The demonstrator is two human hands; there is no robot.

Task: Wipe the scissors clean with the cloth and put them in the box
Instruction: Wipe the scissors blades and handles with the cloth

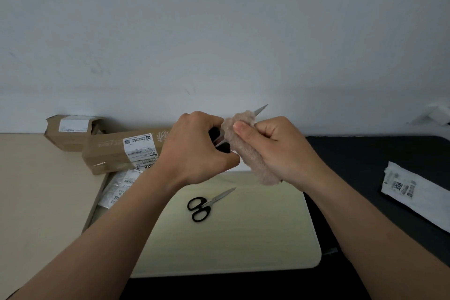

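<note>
Left hand [194,148]: grips scissors [261,109] by handles.
Right hand [275,151]: pinches fluffy cloth [250,153] round blades.
Risk: cloth slips, blade cuts skin.

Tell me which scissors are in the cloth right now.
The raised pair gripped in the left hand, blades inside the cloth the right hand holds. The other pair lies bare on the mat.

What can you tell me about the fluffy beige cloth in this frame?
The fluffy beige cloth looks like soft plush pile, bunched up. The right hand grips it, thumb pressed on its upper part. It wraps the blades of the black-handled steel scissors held by the left hand; only the blade tip pokes out above. Its loose lower end hangs below the right hand, above the pale board.
</note>
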